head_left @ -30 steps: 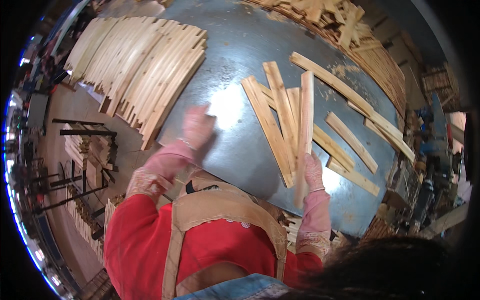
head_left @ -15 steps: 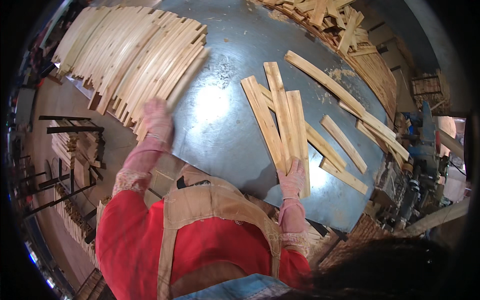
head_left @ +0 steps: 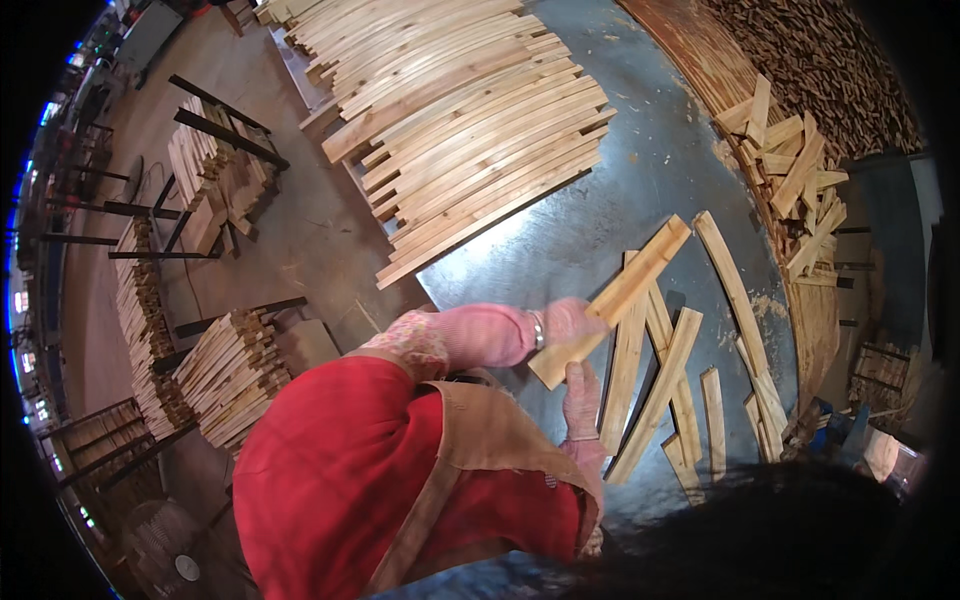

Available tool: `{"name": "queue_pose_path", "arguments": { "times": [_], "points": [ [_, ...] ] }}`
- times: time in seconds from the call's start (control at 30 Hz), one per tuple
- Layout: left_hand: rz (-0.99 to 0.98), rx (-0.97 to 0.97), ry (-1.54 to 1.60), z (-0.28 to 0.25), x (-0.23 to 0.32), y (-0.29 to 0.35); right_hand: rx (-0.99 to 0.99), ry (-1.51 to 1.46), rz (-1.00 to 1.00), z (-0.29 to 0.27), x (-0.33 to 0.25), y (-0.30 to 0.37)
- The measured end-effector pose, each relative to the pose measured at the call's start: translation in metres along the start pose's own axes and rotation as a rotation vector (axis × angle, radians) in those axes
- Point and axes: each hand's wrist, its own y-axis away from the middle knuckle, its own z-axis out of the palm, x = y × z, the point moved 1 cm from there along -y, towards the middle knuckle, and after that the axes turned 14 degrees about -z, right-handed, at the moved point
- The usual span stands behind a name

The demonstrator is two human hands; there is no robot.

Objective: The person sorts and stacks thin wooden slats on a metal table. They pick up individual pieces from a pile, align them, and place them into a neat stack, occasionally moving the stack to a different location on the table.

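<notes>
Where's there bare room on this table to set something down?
The widest bare patch of table lies between the slat row and the slat by the left hand. It extends upward between that row and the brown wood. The lower right is crowded with loose slats.

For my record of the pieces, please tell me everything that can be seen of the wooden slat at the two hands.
The wooden slat is a long, flat, yellow-brown strip with squared ends and darker patches. It slants up to the right over the metal-looking table, its upper part overlapping loose slats in the picture. The blurred left hand covers part of its middle; the right hand meets its edge near the lower end.
</notes>
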Motion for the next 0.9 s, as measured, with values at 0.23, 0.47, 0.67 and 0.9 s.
{"name": "queue_pose_path", "arguments": {
  "times": [0.23,0.47,0.67,0.9],
  "points": [
    [0.324,1.231,-0.562,-0.117,-0.152,0.003,0.163,1.053,0.065,-0.066,0.075,0.009],
    [0.398,1.105,-0.774,-0.132,-0.107,0.048,0.163,0.782,0.246,-0.093,0.097,-0.027],
    [0.097,0.095,0.116,-0.010,-0.056,0.003,0.184,-0.439,0.169,-0.025,0.037,-0.063],
    [-0.113,0.511,-0.364,-0.027,-0.015,0.053,0.509,1.135,0.183,-0.133,0.117,0.047]
  ]
}}
